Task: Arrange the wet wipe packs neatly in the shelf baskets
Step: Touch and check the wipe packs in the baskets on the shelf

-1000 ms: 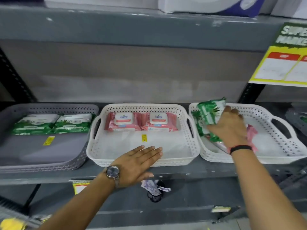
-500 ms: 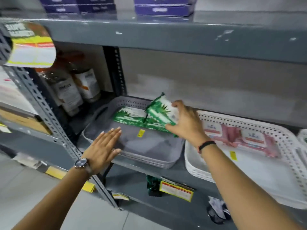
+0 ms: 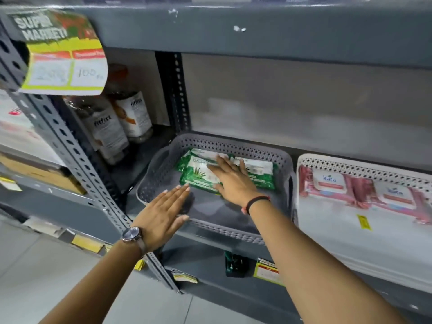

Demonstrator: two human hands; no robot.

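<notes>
Both my hands are flat and grasp nothing. My right hand (image 3: 233,181) presses palm-down on the green wipe packs (image 3: 203,174), I judge to settle the top one square on the stack. My left hand (image 3: 163,213) hovers over the front left corner of the grey basket (image 3: 161,164), fingers straight, perhaps to steady it. Beside it on the shelf, the white basket (image 3: 350,166) holds two pink packs (image 3: 357,185) along its back wall.

On the shelf (image 3: 205,247), two baskets sit side by side. The left basket (image 3: 233,146) holds wipe packs (image 3: 198,174) along its back wall; the right basket (image 3: 350,164) holds two packs (image 3: 332,183) likewise. Bottles (image 3: 117,127) stand left of the upright post (image 3: 174,94).
</notes>
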